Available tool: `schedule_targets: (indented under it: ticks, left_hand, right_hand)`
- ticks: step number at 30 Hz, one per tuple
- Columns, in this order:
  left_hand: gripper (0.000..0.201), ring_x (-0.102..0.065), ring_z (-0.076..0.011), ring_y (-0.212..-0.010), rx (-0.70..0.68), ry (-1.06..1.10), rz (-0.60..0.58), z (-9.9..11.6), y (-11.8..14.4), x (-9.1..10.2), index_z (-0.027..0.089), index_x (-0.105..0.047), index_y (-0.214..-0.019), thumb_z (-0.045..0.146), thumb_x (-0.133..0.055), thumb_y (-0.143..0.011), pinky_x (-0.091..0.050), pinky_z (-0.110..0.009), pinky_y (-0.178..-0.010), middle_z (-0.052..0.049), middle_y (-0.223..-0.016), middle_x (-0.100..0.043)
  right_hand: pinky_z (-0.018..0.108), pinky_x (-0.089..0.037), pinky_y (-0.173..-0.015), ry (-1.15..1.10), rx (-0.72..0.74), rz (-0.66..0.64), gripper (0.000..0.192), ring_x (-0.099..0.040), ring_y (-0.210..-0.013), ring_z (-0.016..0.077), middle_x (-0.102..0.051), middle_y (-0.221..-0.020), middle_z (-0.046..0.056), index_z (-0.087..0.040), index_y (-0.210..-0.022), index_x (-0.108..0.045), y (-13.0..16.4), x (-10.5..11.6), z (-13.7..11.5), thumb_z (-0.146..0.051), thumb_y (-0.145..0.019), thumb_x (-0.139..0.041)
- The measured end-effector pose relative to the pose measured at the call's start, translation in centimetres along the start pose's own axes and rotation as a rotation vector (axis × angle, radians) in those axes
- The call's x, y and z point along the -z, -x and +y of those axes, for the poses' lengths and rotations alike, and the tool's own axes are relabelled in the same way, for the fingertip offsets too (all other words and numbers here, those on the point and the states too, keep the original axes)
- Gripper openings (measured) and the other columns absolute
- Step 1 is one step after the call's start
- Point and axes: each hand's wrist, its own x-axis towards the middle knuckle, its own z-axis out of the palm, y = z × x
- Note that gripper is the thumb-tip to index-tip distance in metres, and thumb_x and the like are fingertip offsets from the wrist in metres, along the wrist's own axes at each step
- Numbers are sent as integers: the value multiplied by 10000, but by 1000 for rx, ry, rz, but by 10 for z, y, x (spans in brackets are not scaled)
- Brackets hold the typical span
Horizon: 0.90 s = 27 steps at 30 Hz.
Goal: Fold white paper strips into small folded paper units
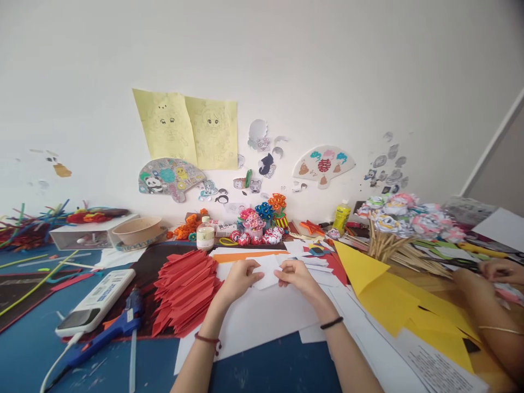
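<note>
pale wall (262,60) across the back, yellow drawings (213,131) and fan shapes (323,166) up on it, blue table (270,368) below! from my distant seat i have the left hand (244,279) pinching one side of a white slip (267,273), and the right hand (297,274) grasping the other side between thumb and fingers. the slip sits dead centre over a big white sheet (266,325); whether the two touch, i can't tell.

containers now: a capped bottle (205,234), something pale inside, its level hard to judge. a yellow bottle (341,217) stands upright near the wall. over left, a round tub (137,232), inside hidden from my angle, and beside it a box (65,238) showing something small, round and pale. and a striped pot (281,222) topped by an orange bloom (277,201)!

far right, a co-worker's hands (503,270), cut off by the edge of view. print on the sheet of text (434,357)? too blurred to read.

textures, plenty! crisp red strips (186,292), folded and spiky, heaped by my left wrist. flat, sharp-cornered yellow paper (393,305). crumpled paper flowers (401,215) on thin wooden sticks (385,243). fuzzy stems (33,229) tangled far left, and a smooth blue glue gun (104,335), its translucent stick (133,357) poking out.
</note>
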Motion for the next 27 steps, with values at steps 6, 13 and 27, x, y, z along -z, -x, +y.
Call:
schedule_targets:
  ticks: [6,13,27]
  left_hand:
    - [345,-595,-137,-547,46,79,-30,5,5,6,123,-610,-949,405,-569,-753,-443,-229,-520,-6,-695,-592]
    - [128,-543,-132,-571,65,-107,-71,-3,20,-2,151,-660,-748,238,-648,-655,-377,-227,-559,20,-614,-595]
    - [257,-529,-134,-643,38,-287,-123,-23,21,-22,226,-649,-940,169,-615,-692,-358,-228,-617,15,-799,-640]
  right_hand:
    - [226,-415,-469,-14,-68,-11,384,-567,-457,127,-630,-519,5,-156,-639,-541,7,2,-16,-479,-614,-746]
    - [214,-405,-464,305,-128,-261,301,-566,-482,123,-661,-566,28,-134,-649,-628,8,18,-8,-416,-634,-731]
    - [220,-352,-534,654,148,-87,109,-497,-564,120,-613,-627,-13,-175,-665,-678,1,15,20,-265,-658,-739]
